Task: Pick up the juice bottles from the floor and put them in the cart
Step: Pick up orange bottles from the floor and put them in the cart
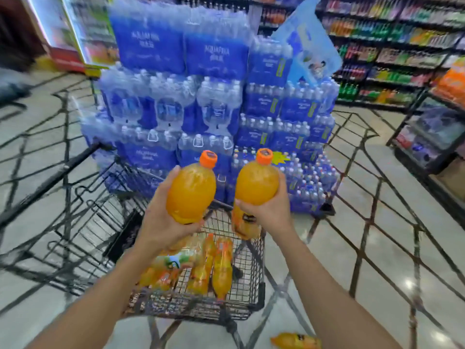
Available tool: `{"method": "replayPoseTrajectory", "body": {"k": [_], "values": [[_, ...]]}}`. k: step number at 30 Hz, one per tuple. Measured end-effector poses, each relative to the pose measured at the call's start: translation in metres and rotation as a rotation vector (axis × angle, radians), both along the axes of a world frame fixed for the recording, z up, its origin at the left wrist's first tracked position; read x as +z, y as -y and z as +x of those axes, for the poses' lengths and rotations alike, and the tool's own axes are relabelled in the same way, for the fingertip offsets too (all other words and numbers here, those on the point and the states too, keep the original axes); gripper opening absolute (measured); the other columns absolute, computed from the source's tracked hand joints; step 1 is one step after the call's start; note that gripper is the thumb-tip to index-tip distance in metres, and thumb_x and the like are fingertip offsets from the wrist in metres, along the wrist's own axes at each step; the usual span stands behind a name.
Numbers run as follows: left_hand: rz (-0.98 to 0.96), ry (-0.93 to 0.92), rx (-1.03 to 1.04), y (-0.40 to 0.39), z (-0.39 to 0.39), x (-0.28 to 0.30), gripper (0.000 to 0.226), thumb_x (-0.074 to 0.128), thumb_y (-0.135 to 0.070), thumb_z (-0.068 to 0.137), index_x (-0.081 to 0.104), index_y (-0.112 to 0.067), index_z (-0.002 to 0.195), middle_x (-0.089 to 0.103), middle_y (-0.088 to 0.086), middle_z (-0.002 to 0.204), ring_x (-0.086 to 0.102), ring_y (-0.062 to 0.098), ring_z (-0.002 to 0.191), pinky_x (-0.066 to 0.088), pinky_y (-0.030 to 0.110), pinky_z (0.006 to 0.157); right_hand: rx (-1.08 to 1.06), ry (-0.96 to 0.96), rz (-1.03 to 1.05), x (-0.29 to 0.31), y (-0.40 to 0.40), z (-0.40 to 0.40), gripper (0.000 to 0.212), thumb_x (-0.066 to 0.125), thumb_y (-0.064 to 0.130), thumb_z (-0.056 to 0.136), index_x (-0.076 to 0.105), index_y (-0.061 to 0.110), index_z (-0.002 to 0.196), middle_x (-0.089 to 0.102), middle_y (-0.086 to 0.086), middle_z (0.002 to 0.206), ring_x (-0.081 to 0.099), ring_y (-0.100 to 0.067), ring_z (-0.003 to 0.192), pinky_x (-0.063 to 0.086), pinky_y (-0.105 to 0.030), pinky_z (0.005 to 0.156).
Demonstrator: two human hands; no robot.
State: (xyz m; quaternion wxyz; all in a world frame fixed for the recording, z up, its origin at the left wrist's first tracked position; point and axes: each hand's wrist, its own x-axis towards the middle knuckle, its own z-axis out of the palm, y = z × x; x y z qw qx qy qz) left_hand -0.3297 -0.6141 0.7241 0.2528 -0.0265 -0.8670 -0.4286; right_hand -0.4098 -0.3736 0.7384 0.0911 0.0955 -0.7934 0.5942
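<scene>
I hold two orange juice bottles with orange caps above a black wire cart (254, 295). My left hand (161, 220) grips the left bottle (192, 190) from below and behind. My right hand (270, 210) is wrapped around the middle of the right bottle (256, 182), whose base hangs over the cart's right rim. Several more juice bottles (214, 265) lie flat inside the cart basket. Another juice bottle (297, 341) lies on the floor at the bottom edge, just right of the cart.
A tall stack of blue shrink-wrapped water packs (201, 96) rises directly behind the cart. A second black wire cart (75, 210) stands to the left. Drink shelves (390, 46) line the right wall, and a low display rack (432, 137) juts out at right.
</scene>
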Motion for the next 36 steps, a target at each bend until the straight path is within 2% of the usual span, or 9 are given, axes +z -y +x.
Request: {"method": "replayPoseTrajectory", "body": {"k": [3,9,13,16,21,26,29,33,36], "values": [[-0.006,0.075,0.105,0.05,-0.012,-0.022,0.125,0.096,-0.023,0.055,0.018,-0.038,0.153,0.03,0.003,0.155,0.047,0.029,0.128,0.048,0.04,0.092,0.069,0.047,0.012,-0.028,0.054,-0.025,0.101,0.098,0.017,0.061,0.032,0.05,0.13,0.046,0.018,0.125,0.052,-0.011,0.108,0.042,-0.008,0.075],[-0.009,0.195,0.174,0.109,-0.06,-0.07,0.126,0.098,-0.017,0.051,0.024,-0.027,0.153,0.031,-0.008,0.148,0.036,0.011,0.127,0.038,0.033,0.098,0.119,0.181,0.03,-0.1,0.113,-0.087,0.102,0.098,0.021,0.061,0.035,0.041,0.139,0.043,0.029,0.121,0.053,-0.009,0.105,0.048,-0.022,0.079],[0.041,0.311,0.191,0.123,-0.097,-0.112,0.125,0.097,-0.023,0.052,0.022,-0.036,0.151,0.031,-0.008,0.148,0.035,0.006,0.126,0.036,0.018,0.096,0.048,0.291,0.059,-0.149,0.127,-0.124,0.102,0.099,0.027,0.059,0.036,0.046,0.137,0.048,0.013,0.129,0.056,-0.016,0.111,0.054,-0.037,0.086],[0.063,0.4,0.161,0.128,-0.121,-0.152,0.124,0.098,-0.022,0.052,0.025,-0.032,0.152,0.033,-0.011,0.144,0.038,0.004,0.124,0.037,0.024,0.095,0.014,0.362,0.076,-0.183,0.127,-0.14,0.1,0.1,0.025,0.059,0.035,0.057,0.128,0.05,0.024,0.12,0.055,-0.001,0.1,0.051,-0.027,0.08],[0.106,0.616,0.045,0.119,-0.155,-0.216,0.123,0.096,-0.022,0.054,0.022,-0.043,0.15,0.036,-0.011,0.143,0.043,0.01,0.123,0.04,0.033,0.097,-0.098,0.554,0.121,-0.244,0.111,-0.141,0.107,0.101,0.027,0.055,0.034,0.046,0.137,0.048,0.021,0.123,0.055,-0.014,0.113,0.055,-0.047,0.095],[0.068,0.737,-0.11,0.108,-0.193,-0.268,0.124,0.092,-0.031,0.051,0.017,-0.055,0.146,0.036,-0.014,0.139,0.042,0.012,0.123,0.041,0.036,0.098,-0.233,0.745,0.202,-0.297,0.086,-0.123,0.108,0.1,0.027,0.057,0.028,0.046,0.135,0.049,0.007,0.122,0.057,-0.021,0.11,0.051,-0.037,0.089],[0.011,0.79,-0.147,0.108,-0.217,-0.289,0.127,0.093,-0.037,0.052,0.013,-0.052,0.149,0.036,-0.007,0.147,0.036,0.007,0.126,0.037,0.038,0.104,-0.278,0.859,0.236,-0.327,0.074,-0.113,0.112,0.099,0.027,0.058,0.028,0.035,0.145,0.05,0.005,0.119,0.056,-0.019,0.109,0.05,-0.036,0.092],[-0.093,0.84,-0.274,0.109,-0.244,-0.296,0.126,0.088,-0.043,0.049,0.007,-0.058,0.145,0.041,-0.004,0.148,0.048,0.023,0.126,0.046,0.048,0.1,-0.293,0.979,0.342,-0.358,0.064,-0.108,0.117,0.1,0.025,0.057,0.028,0.024,0.15,0.056,0.001,0.116,0.06,-0.024,0.11,0.051,-0.038,0.093],[-0.252,0.913,-0.421,0.1,-0.255,-0.302,0.124,0.083,-0.049,0.052,0.001,-0.061,0.145,0.042,-0.002,0.148,0.053,0.028,0.122,0.05,0.048,0.094,-0.306,1.041,0.441,-0.373,0.063,-0.108,0.114,0.098,0.025,0.062,0.027,0.017,0.15,0.06,-0.008,0.127,0.06,-0.03,0.117,0.045,-0.032,0.086]]}}
